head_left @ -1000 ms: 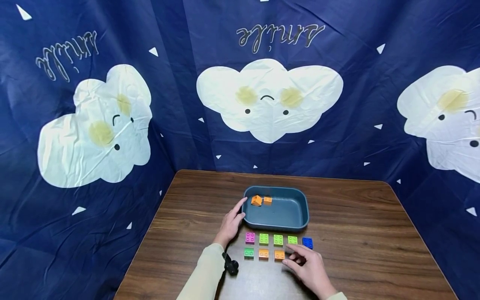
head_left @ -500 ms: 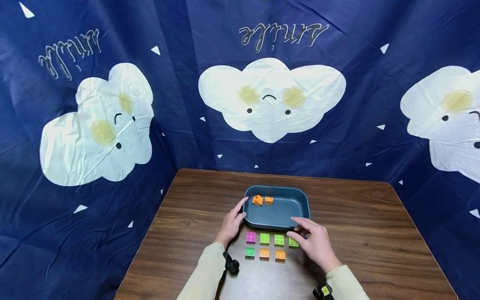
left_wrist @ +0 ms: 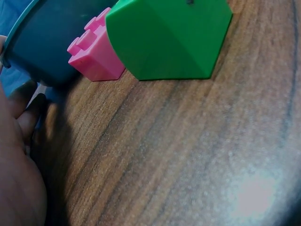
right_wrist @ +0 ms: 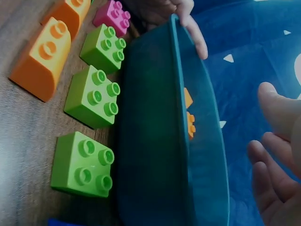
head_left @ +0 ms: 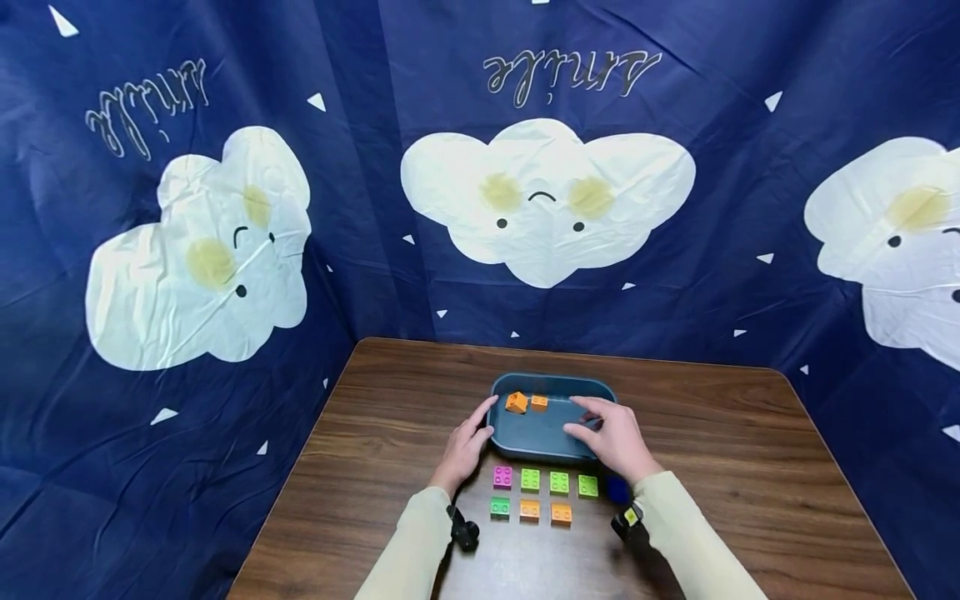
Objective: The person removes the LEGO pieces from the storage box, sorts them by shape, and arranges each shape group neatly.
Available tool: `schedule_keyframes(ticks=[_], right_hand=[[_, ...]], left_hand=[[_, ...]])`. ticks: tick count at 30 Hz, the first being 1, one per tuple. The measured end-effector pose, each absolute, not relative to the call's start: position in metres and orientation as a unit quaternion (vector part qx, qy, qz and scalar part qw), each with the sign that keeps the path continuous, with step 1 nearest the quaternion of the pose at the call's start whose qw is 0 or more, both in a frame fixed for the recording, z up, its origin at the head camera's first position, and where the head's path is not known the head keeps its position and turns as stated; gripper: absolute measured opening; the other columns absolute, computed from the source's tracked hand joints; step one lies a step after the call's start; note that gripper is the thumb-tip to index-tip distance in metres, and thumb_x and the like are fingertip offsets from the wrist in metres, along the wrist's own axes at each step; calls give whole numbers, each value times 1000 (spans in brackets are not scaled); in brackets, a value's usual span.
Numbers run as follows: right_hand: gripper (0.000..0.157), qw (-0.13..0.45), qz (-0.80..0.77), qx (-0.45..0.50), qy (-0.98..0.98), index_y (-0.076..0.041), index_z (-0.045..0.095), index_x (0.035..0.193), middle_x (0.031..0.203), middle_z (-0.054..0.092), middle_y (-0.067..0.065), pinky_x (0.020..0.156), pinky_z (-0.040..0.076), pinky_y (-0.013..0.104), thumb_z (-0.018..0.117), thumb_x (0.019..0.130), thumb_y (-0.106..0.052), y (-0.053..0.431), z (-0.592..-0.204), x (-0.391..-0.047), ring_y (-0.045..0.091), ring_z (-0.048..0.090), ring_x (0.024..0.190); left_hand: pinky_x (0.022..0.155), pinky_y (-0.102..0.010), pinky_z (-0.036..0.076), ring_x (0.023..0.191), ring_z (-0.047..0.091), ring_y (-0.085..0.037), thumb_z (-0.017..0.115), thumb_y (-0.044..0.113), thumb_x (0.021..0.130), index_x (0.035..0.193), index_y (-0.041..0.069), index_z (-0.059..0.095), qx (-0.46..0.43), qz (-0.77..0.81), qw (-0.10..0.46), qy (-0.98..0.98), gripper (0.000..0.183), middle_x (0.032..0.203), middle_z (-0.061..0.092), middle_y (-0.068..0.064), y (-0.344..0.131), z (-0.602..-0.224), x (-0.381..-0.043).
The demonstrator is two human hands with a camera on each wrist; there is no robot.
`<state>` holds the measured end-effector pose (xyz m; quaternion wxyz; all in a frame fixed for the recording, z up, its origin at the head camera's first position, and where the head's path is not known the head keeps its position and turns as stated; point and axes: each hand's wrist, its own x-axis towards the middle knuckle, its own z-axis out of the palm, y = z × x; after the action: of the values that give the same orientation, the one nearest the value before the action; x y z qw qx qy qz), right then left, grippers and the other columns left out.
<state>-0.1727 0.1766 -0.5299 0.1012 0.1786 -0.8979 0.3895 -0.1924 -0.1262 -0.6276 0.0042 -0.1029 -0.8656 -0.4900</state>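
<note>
A dark teal tray (head_left: 536, 446) lies on the table. My left hand (head_left: 461, 454) touches its left end with extended thumb and forefinger at the rim. Above the tray's right part is my right hand (head_left: 618, 437), its fingers apart and nothing between them in the right wrist view. Inside the tray are two orange toy bricks, one slanted brick (head_left: 516, 403) and one small brick (head_left: 539, 402). In front stand a pink brick (head_left: 502, 477), several lime bricks (head_left: 558, 482) and a blue brick (head_left: 618, 490), partly shaded beside my right wrist.
A nearer row has a green brick (head_left: 500, 507) and two orange sloped bricks (head_left: 529, 511). The wooden table (head_left: 375, 467) ends at a dark blue curtain (head_left: 360, 275) with clouds. Each wrist wears a small black camera (head_left: 467, 535).
My right hand has moved from beside the near bricks, past the blue brick, up over the tray. My left hand stays at the tray's left end. The bricks appear unmoved.
</note>
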Motion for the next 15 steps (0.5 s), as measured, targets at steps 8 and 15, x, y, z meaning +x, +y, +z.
schedule_keyframes(ticks=[8,15], right_hand=[[52,5,350,186,-918,-8,70,138,133,72,12,82,61,41,84,90,-25,159,-539,-200,19,74,97],[47,-17,326,186,-927,-5,72,134,128,73,14,83,61,44,83,91,-19,149,-543,-221,20,73,93]], left_hand=[[95,-50,42,100,56,-23,52,26,106,159,43,45,-98,-487,2,-868,56,105,63,-6,-125,-630,-192],[96,-51,44,100,56,-23,53,28,105,158,41,46,-102,-485,11,-869,56,108,64,-9,-125,-630,-193]])
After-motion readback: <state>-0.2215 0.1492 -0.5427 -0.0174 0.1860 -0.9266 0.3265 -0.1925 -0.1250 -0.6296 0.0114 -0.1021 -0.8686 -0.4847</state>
